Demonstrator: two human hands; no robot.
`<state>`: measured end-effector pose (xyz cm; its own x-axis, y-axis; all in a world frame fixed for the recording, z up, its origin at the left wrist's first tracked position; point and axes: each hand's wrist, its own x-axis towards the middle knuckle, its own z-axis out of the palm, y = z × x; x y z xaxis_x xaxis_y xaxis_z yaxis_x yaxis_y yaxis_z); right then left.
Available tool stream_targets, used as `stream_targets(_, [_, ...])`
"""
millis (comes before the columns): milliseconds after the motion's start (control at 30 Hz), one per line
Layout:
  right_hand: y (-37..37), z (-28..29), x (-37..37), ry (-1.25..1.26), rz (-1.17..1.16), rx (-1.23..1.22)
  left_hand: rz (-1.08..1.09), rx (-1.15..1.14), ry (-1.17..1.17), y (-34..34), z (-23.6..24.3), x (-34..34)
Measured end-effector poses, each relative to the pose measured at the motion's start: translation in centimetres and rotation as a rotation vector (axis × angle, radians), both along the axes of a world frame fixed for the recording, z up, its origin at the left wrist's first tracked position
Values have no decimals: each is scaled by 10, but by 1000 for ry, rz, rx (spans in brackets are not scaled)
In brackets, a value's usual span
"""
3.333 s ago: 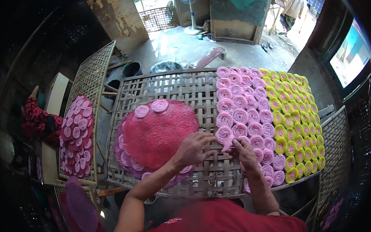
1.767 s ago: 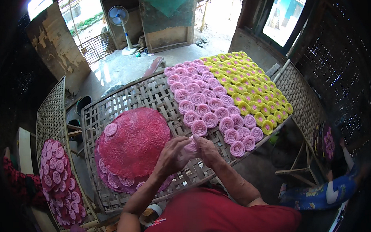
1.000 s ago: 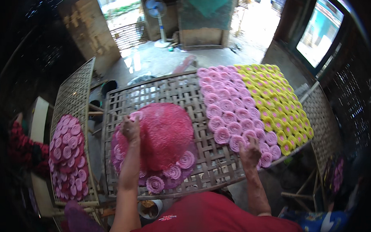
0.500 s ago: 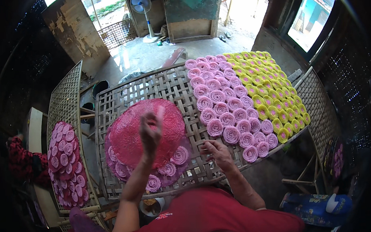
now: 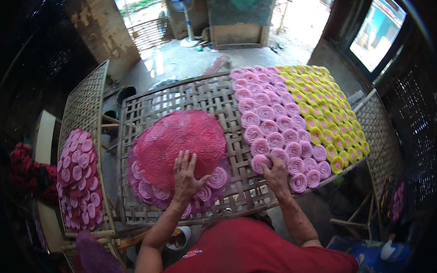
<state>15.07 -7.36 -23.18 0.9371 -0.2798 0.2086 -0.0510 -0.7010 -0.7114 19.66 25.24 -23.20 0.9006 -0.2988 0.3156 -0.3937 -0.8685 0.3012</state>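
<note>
In the head view, a woven bamboo rack (image 5: 249, 193) fills the middle, and it bears a red disc (image 5: 180, 133) toward the left, a block of pink rosettes (image 5: 273, 113) toward the right, and rows of yellow flowers (image 5: 319, 113) with pink centres beyond those. The red disc lies on a purple sheet (image 5: 223, 199), whose lower rim carries several more rosettes. Toward nine o'clock, a second, narrower woven rack (image 5: 82, 100) holds a red mound (image 5: 78, 180) covered in pink rosettes. A white bucket (image 5: 187, 236) stands below the near edge of the main rack, at seven o'clock, with something brownish inside it; a dark bucket (image 5: 126, 93) sits at ten o'clock, its contents too dim to make out. The left hand (image 5: 185, 180) holds nothing; its fingers are spread, palm down, over the near part of the red disc, most of which extends toward twelve o'clock from it. The right hand (image 5: 277, 175) has its fingers bent at the edge of a single rosette (image 5: 260, 164), which lies at ten o'clock from that hand, in the near corner of the pink block; whether the fingers pinch it or only touch it, I cannot tell.
</note>
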Motion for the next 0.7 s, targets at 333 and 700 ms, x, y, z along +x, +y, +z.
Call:
stream_targets(333, [24,4,-15,-161,-77,-218,6,-66,-111,-48,-3,16])
stream_targets(700, [39,-6,-18,-192,110,37,149,-691,-132,-46,55,20])
